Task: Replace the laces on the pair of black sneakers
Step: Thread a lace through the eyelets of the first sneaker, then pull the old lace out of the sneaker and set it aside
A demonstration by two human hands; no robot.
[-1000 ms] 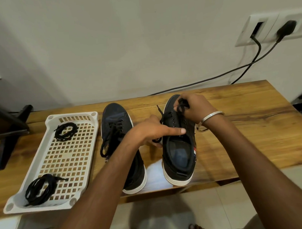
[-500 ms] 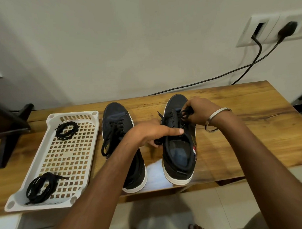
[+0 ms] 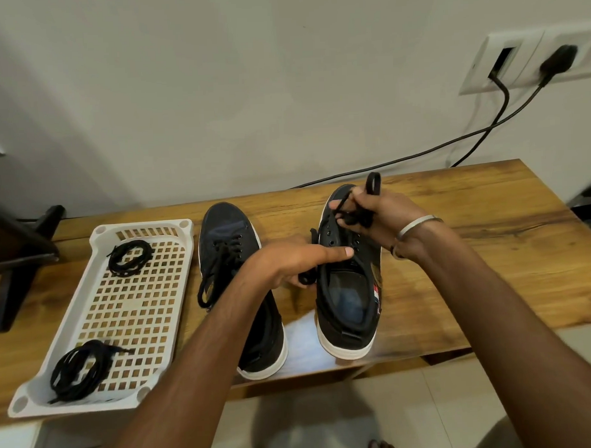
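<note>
Two black sneakers with white soles stand side by side on the wooden table (image 3: 489, 250). The left sneaker (image 3: 228, 259) keeps its black lace, loose ends hanging down its left side. My left hand (image 3: 295, 260) holds the right sneaker (image 3: 350, 289) at its left collar, thumb lying across the tongue, fingers curled round the side. My right hand (image 3: 377, 211) grips a bunch of black lace (image 3: 373, 184) above the toe end; a loop sticks up out of the fist. The upper eyelets on that shoe show bare.
A white perforated tray (image 3: 133, 313) lies left of the shoes with two coiled black laces, one at its far end (image 3: 129, 258) and one at its near end (image 3: 81, 368). Black cables (image 3: 452, 144) run from wall sockets behind the table. A dark stand (image 3: 17, 260) sits far left.
My right hand has pulled the lace out of the right sneaker's upper eyelets and gathered it up into a bunch above the toe. My left hand has stayed on the shoe.
</note>
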